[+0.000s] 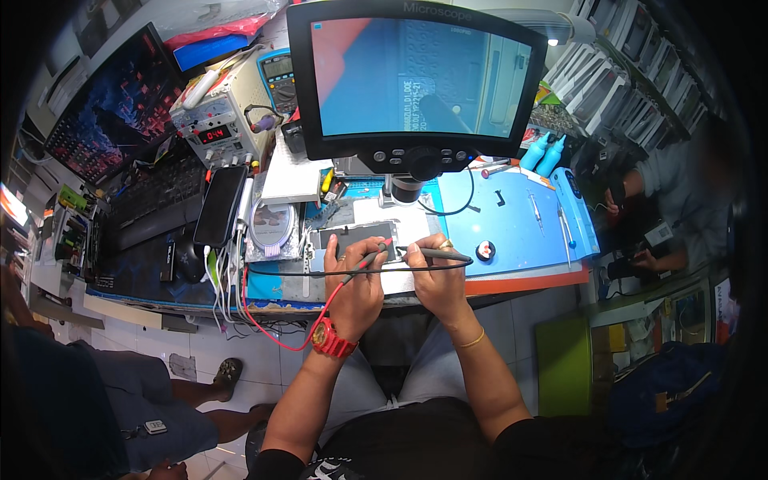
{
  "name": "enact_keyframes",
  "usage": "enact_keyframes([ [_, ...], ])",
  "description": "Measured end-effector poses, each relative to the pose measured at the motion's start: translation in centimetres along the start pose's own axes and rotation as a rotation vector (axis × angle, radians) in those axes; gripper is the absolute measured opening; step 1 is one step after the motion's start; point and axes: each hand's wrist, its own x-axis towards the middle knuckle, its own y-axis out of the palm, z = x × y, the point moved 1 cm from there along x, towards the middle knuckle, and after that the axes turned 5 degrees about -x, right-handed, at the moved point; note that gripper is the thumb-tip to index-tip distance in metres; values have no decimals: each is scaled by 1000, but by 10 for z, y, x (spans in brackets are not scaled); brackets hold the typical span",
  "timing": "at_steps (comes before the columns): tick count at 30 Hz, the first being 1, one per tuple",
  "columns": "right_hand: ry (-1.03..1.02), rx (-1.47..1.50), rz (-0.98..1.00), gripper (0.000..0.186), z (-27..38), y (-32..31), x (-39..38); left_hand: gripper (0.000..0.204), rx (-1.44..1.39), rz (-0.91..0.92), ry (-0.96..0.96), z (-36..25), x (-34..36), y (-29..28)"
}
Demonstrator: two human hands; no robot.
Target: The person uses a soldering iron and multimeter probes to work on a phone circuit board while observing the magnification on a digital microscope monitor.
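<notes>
My left hand (356, 290) is closed on a red-and-dark test probe (374, 255), whose red lead loops down past the red wristwatch. A black test probe (446, 255) is pinched in my right hand (437, 282), and its black lead runs leftward across both hands. Both hands are over an opened phone (346, 238) lying on the workbench, with their fingertips by its right part. The probe tips are too small to tell if they touch it. Above it hangs a microscope lens (404, 190). The microscope screen (424, 80) shows an enlarged bluish surface and part of a finger.
Left stand a power supply (214, 128), a blue multimeter (280, 78), an upright black phone (222, 206) and a laptop (120, 120). Tweezers (535, 214), a small round jar (485, 250) and blue bottles (541, 154) are at right. Other people are on both sides.
</notes>
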Motion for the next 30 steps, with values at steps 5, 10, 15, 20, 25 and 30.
enact_keyframes([
  [5,-3,-2,-4,12,0,0,0,11,7,3,3,0,0,0],
  [10,8,6,-1,12,1,0,0,11,3,6,0,0,0,0],
  [15,15,13,-3,12,-2,1,-1,10,0,-1,2,-1,1,-1],
  [20,33,36,-6,11,-1,2,-1,10,-15,-1,-14,-2,1,-1],
  [25,28,49,-3,10,-2,2,-2,11,-23,15,-29,-1,1,-2],
  [30,15,24,-2,11,-1,1,-1,17,-10,4,14,-1,2,-1],
])
